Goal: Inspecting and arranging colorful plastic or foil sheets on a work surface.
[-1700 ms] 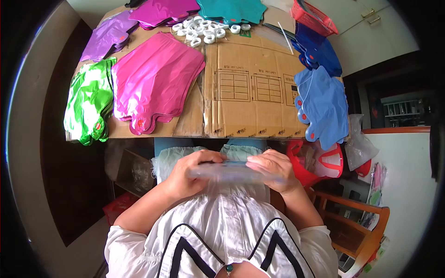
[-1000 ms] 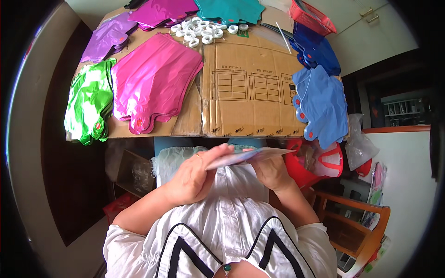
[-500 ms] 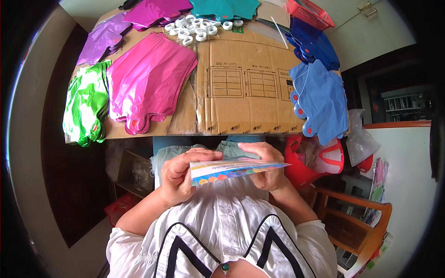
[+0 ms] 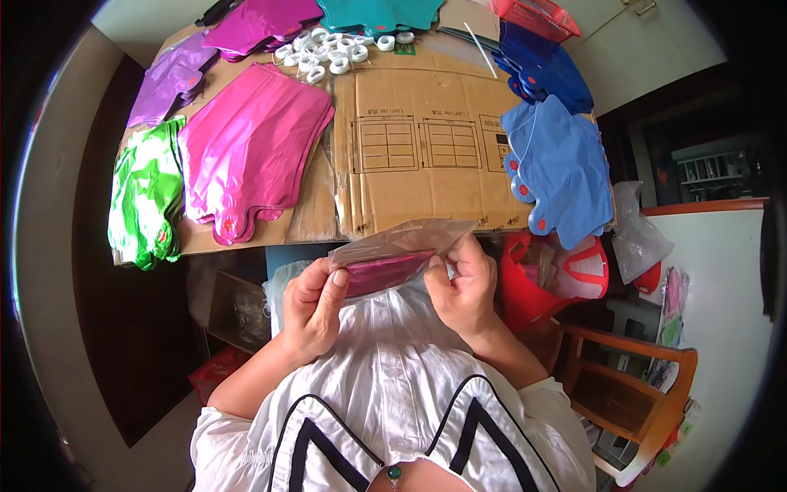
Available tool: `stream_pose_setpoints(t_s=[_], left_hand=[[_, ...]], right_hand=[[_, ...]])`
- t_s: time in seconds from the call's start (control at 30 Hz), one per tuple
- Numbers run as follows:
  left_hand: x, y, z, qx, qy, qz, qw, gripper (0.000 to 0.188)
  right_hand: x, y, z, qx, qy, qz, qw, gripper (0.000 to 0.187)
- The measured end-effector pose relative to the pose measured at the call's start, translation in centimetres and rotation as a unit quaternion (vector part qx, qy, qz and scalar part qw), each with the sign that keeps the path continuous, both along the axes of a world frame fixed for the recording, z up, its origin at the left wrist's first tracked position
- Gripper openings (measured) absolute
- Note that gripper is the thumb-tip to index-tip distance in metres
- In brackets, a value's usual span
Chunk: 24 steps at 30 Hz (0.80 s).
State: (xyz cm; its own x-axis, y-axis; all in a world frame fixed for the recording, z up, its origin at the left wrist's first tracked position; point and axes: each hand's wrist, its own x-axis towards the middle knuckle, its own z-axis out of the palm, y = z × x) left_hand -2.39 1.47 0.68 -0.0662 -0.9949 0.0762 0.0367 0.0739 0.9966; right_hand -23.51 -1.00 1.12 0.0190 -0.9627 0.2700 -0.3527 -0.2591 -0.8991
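Observation:
Over my lap I hold a clear plastic bag point(image 4: 410, 239) by its two sides. A folded magenta foil piece point(image 4: 381, 275) shows through its film. My left hand point(image 4: 316, 302) pinches the bag's left edge, thumb on top. On the right edge my right hand point(image 4: 461, 287) is closed, its thumb bent against the film. The bag's upper part stands up loosely before the table's near edge. Closest to it on the table are a stack of flat pink foil balloons point(image 4: 256, 139) on the left and light blue ones point(image 4: 561, 172) on the right.
A cardboard sheet point(image 4: 410, 193) covers the table. Around it lie green point(image 4: 147, 189), purple point(image 4: 168, 82), teal point(image 4: 381, 12) and dark blue foil balloons point(image 4: 545, 70), plus several white ribbon rolls point(image 4: 316, 74). A red basket point(image 4: 537, 18) stands far right; a red bin point(image 4: 518, 287) and wooden chair point(image 4: 619, 394) stand lower right.
The printed card side that faced me has turned away, and the clear bag with magenta foil now shows. Both hands have shifted their grip to its edges. The view has moved slightly.

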Motion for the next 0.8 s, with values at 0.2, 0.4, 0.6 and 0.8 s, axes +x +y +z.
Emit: stream_pose_setpoints(t_s=[0.2, 0.4, 0.6, 0.8], left_hand=[[1.1, -0.3, 0.2, 0.034, 0.082, -0.013, 0.996, 0.016], [2.1, -1.5, 0.2, -0.025, 0.107, -0.140, 0.984, 0.021], [1.5, -1.3, 0.8, -0.103, 0.041, -0.154, 0.982, 0.042], [0.9, -1.7, 0.4, -0.178, 0.007, -0.127, 0.976, 0.044]], right_hand=[[-1.7, -0.1, -0.4, 0.036, -0.113, 0.132, 0.984, 0.010], [-3.2, -0.2, 0.2, -0.091, 0.007, 0.155, 0.984, 0.012], [-1.9, -0.4, 1.0, -0.217, 0.033, 0.156, 0.963, 0.017], [-1.4, -0.3, 1.7, -0.230, 0.048, 0.164, 0.958, 0.023]])
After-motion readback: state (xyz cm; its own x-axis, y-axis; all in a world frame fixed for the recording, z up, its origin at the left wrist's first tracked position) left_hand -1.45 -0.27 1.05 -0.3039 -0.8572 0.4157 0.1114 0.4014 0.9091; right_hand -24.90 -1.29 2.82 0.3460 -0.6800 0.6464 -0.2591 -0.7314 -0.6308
